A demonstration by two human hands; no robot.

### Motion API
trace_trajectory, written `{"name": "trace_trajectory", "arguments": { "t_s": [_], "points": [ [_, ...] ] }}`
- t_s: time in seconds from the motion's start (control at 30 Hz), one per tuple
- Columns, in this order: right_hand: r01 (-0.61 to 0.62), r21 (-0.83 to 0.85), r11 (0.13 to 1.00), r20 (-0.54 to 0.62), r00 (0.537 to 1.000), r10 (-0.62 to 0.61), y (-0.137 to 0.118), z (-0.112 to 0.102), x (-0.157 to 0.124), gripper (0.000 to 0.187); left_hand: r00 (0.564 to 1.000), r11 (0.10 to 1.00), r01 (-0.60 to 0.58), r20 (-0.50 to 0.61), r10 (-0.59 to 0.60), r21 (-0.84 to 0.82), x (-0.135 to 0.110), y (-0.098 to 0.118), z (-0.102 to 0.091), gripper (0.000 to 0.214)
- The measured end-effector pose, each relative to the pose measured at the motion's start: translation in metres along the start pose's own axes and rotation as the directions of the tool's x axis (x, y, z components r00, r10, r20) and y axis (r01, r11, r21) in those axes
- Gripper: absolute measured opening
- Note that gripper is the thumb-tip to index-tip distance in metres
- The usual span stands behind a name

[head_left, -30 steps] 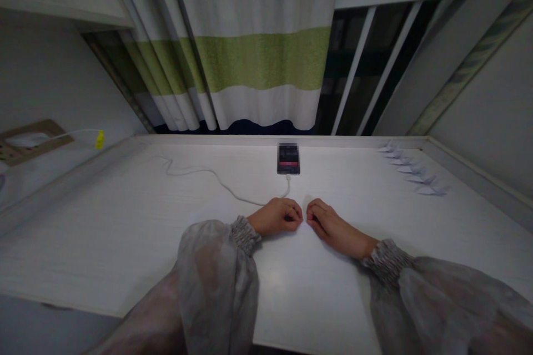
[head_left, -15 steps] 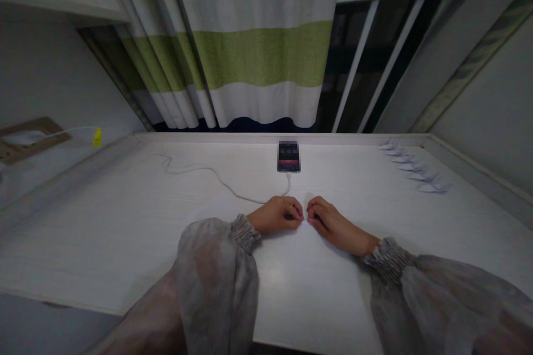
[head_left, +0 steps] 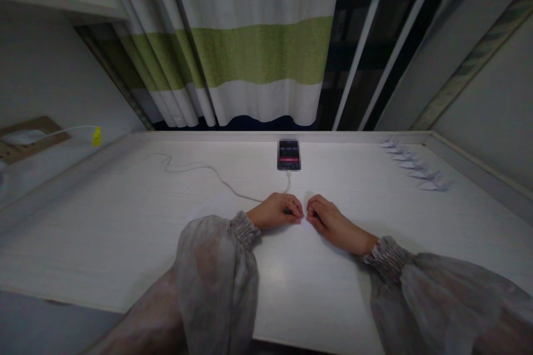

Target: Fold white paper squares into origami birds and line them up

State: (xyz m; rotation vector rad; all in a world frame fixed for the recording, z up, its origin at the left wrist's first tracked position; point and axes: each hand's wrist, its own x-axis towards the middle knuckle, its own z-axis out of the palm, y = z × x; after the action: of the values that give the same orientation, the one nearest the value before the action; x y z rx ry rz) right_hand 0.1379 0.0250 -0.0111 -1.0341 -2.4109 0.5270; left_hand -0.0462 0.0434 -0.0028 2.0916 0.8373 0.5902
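Note:
My left hand [head_left: 280, 213] and my right hand [head_left: 335, 225] meet almost fingertip to fingertip above the white desk [head_left: 291, 294]. Both are closed in a pinch. Between them shows a small bit of white paper [head_left: 305, 222], mostly hidden by the fingers and hard to tell from the white desk. Its folded shape cannot be made out. A ring is on a finger of my left hand, and both wrists are in grey gathered sleeves.
Several folded white paper cranes [head_left: 416, 166] stand in a row at the back right. Beyond my hands lies a phone [head_left: 288, 154] with a white cable [head_left: 225, 182] running left. A pale sheet [head_left: 212, 206] lies beside my left sleeve. Curtains [head_left: 262, 55] hang behind the desk.
Hardly anything differs. Both hands keep their pinch in the same place, and the whole view has shifted very slightly.

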Motion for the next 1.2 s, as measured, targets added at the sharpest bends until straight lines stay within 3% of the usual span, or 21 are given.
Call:
{"name": "trace_trajectory", "arguments": {
  "t_s": [0.6,0.93,1.2],
  "points": [
    [-0.061,-0.009,0.998,0.02,0.998,0.061,-0.004,-0.002,0.002,0.009,0.998,0.998,0.054,-0.029,-0.054,-0.015,0.003,-0.001,0.001,0.009],
    [-0.086,0.032,0.996,0.037,0.996,0.084,-0.01,-0.005,0.003,0.011,0.967,0.975,0.213,-0.129,-0.22,-0.066,0.007,0.006,0.01,0.022],
    [-0.075,0.035,0.997,0.041,0.996,0.073,-0.01,-0.005,0.004,0.011,0.978,0.979,0.2,-0.063,-0.198,0.026,0.007,0.007,0.007,0.017]
  ]
}}
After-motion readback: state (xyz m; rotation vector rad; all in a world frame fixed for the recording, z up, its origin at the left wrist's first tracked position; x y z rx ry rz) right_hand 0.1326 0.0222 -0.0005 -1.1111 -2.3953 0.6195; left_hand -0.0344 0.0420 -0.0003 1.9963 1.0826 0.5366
